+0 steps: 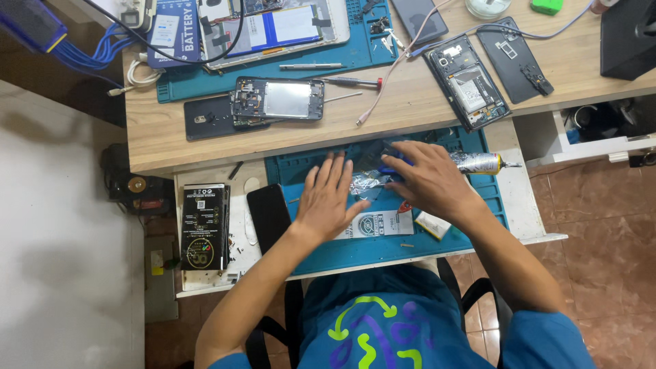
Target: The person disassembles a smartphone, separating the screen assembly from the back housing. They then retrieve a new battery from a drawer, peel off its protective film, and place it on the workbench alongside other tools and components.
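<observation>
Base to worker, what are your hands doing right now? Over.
Left hand flat, open on teal work mat. Right hand pinching a small blue tool, tip hidden. Crinkled silver foil piece between hands. Silver glue tube beside right hand.

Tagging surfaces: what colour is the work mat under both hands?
Teal blue work mat, lying on the pull-out shelf; the head view shows it best.

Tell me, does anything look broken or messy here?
Yes. Two phones lie opened up on the desk, one near the middle, another to the right, insides showing. A glue tube sticks out past the right hand, and crumpled foil lies between the hands.
</observation>
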